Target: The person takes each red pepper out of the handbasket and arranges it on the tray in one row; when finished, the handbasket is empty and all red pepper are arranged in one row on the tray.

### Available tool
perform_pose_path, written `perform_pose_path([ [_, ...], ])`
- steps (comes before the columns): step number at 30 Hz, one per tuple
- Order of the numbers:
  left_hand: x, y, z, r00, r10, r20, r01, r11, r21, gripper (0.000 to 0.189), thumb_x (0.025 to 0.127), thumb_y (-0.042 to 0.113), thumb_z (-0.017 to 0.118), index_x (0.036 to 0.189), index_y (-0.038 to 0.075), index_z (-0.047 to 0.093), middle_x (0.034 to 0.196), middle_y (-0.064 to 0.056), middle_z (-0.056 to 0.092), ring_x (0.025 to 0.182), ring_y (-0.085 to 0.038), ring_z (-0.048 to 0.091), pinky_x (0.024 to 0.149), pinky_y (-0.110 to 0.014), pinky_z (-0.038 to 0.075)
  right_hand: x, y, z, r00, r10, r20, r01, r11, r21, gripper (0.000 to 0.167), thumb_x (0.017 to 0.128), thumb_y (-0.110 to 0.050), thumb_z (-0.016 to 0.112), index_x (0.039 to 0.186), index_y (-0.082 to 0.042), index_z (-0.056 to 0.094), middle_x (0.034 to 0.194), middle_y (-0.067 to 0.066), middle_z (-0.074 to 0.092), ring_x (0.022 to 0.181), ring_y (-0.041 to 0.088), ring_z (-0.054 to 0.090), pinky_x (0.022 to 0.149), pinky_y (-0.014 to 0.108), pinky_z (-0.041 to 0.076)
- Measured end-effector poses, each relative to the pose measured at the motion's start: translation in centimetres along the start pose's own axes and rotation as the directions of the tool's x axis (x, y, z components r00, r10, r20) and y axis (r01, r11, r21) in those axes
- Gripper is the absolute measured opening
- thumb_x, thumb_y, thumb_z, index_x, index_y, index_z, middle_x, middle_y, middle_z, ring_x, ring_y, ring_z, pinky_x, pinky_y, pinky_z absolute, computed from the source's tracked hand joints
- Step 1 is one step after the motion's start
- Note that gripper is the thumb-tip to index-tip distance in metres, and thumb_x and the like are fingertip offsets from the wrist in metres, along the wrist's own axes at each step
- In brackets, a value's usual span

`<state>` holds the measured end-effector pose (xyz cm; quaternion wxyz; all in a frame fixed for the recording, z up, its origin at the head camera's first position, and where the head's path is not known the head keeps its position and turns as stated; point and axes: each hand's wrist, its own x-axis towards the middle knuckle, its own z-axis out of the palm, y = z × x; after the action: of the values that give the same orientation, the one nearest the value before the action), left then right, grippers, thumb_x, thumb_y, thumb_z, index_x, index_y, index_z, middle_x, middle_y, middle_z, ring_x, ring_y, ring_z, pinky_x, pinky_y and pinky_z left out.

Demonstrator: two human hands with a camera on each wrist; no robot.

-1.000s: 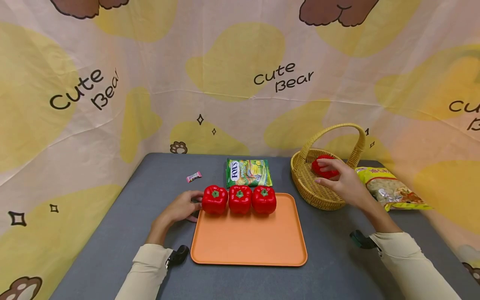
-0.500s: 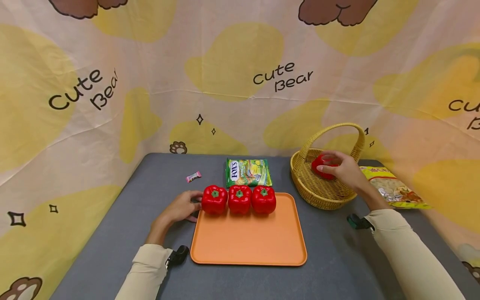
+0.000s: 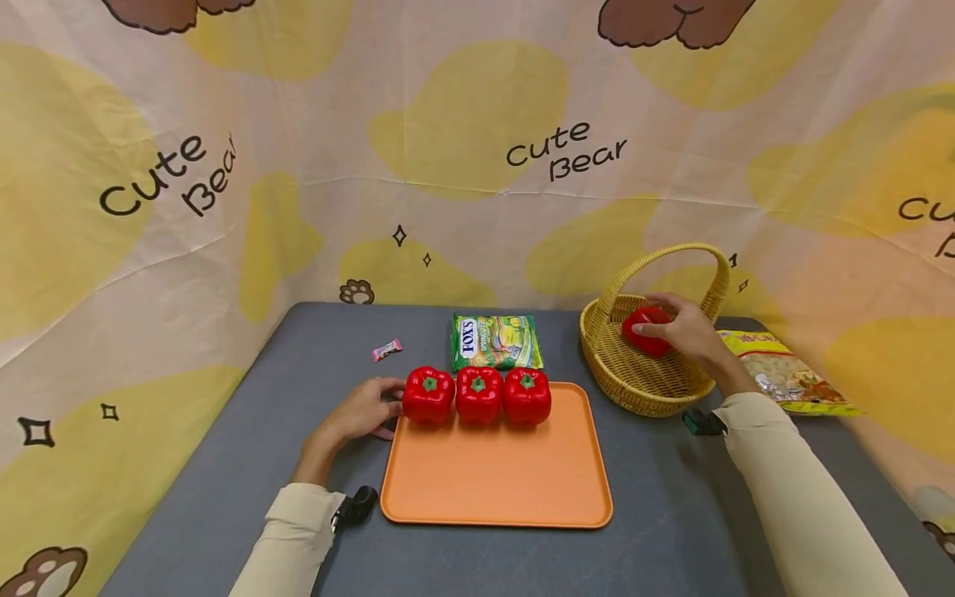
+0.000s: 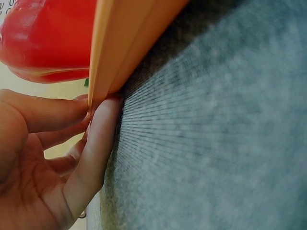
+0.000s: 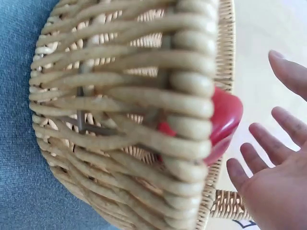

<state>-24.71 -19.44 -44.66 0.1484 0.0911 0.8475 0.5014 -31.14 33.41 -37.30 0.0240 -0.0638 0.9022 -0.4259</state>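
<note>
My left hand (image 3: 363,409) pinches the left rim of an orange tray (image 3: 496,481), thumb and fingers on either side of the edge in the left wrist view. Three red bell peppers stand in a row along the tray's back: the left pepper (image 3: 429,395), the middle pepper (image 3: 479,395) and the right pepper (image 3: 526,396). Inside a wicker basket (image 3: 634,394) to the right lies another red bell pepper (image 3: 643,334). Over that basket is my right hand (image 3: 690,332), fingers spread beside the pepper. A gap between hand and pepper shows in the right wrist view.
Behind the tray lies a green candy bag (image 3: 496,342), with a small pink-wrapped candy (image 3: 386,350) to its left. A yellow food bag (image 3: 783,373) lies right of the basket, partly behind my right arm. The basket's tall handle (image 3: 671,253) arches over it.
My right hand has reached farther back over the basket, from its front side to beside the pepper inside. The left hand, tray and peppers on it stay in place.
</note>
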Motion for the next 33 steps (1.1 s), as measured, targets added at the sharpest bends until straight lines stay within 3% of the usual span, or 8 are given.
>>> perform_pose_path([
  [5,-0.03,0.03,0.00,1.000,0.002,-0.001,-0.002,1.000,0.002,0.041,0.102,0.001,0.058,0.142,-0.010,0.057,0.123,-0.023,0.063,0.099,-0.027,0.070,0.069,-0.042,0.068,0.15,0.28,0.00,0.999,0.016,0.048,-0.014,0.999,-0.041,0.083,0.101,-0.026,0.071,0.165,0.004,0.027,0.160,0.035,0.038,0.143,0.051,0.043,0.115,0.061,0.044],
  [14,0.04,0.08,-0.01,1.000,-0.001,-0.004,0.001,1.000,0.005,0.042,0.102,0.001,0.058,0.143,-0.010,0.056,0.124,-0.023,0.062,0.100,-0.027,0.070,0.069,-0.042,0.068,0.34,0.67,0.25,0.999,0.002,0.038,-0.001,1.000,-0.004,0.076,0.098,-0.018,0.074,0.160,0.006,0.037,0.161,0.033,0.040,0.148,0.049,0.040,0.119,0.059,0.040],
  [23,0.06,0.02,-0.01,1.000,0.001,-0.006,-0.001,1.000,0.006,0.042,0.102,0.001,0.058,0.142,-0.010,0.057,0.123,-0.022,0.062,0.100,-0.027,0.069,0.068,-0.042,0.068,0.56,0.98,0.59,0.993,0.015,0.120,-0.015,1.000,-0.001,0.085,0.096,-0.014,0.074,0.165,0.002,0.028,0.166,0.033,0.030,0.147,0.051,0.040,0.119,0.061,0.041],
  [27,0.08,0.01,0.00,1.000,-0.001,-0.004,0.001,1.000,0.006,0.041,0.102,0.001,0.058,0.142,-0.009,0.057,0.122,-0.022,0.062,0.100,-0.027,0.069,0.068,-0.042,0.068,0.59,0.96,0.69,0.993,0.016,0.113,-0.015,1.000,-0.003,0.082,0.094,-0.013,0.077,0.162,0.002,0.034,0.159,0.034,0.041,0.141,0.049,0.046,0.111,0.051,0.049],
  [33,0.08,0.04,-0.03,1.000,0.002,-0.006,-0.002,1.000,0.010,0.040,0.102,0.001,0.058,0.141,-0.009,0.058,0.122,-0.022,0.062,0.098,-0.026,0.069,0.068,-0.042,0.068,0.39,0.71,0.68,0.992,0.006,0.128,-0.004,1.000,-0.016,0.080,0.093,-0.012,0.079,0.160,0.004,0.038,0.155,0.034,0.045,0.137,0.049,0.051,0.093,0.023,0.052],
])
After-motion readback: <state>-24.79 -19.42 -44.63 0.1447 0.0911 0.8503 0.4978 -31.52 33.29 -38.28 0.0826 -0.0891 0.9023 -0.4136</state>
